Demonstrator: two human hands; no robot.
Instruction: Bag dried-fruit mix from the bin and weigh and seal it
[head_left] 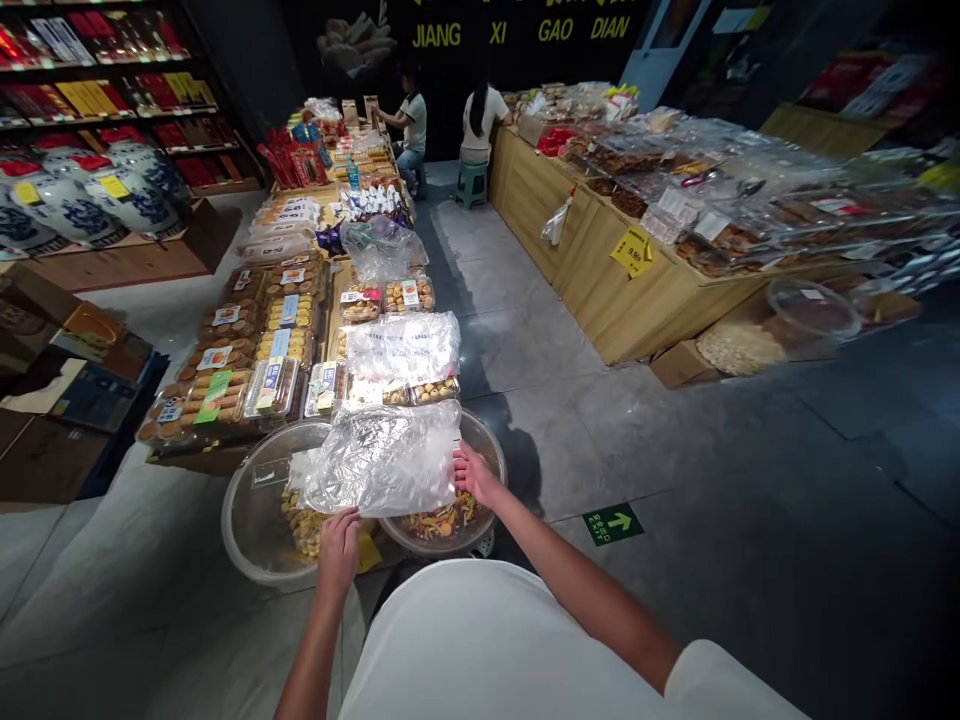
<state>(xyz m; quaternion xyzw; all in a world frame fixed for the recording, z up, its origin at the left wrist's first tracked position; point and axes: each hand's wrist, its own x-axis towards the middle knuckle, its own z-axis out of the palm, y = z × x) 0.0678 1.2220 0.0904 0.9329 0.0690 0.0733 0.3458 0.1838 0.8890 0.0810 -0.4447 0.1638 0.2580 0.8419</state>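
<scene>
A crinkled clear plastic bag (382,465) spreads in front of me over two round clear tubs. My left hand (340,550) pinches its near edge. My right hand (478,475) grips its right edge, with the fingers partly behind the plastic. Below the bag, the left tub (244,520) holds pale, nut-like snacks (304,535). Mixed orange and brown snack pieces (444,520) lie in the right tub (499,455). Just beyond, another plastic sheet (405,345) with faint print covers boxed cookies (435,390).
Clear boxes of cookies (281,350) fill the table ahead. A wooden counter (555,235) with packed goods stands to the right. Two people (411,120) sit at the back. Cardboard boxes (52,440) and porcelain jars (135,185) are on the left. Grey tiled floor (540,400) runs between.
</scene>
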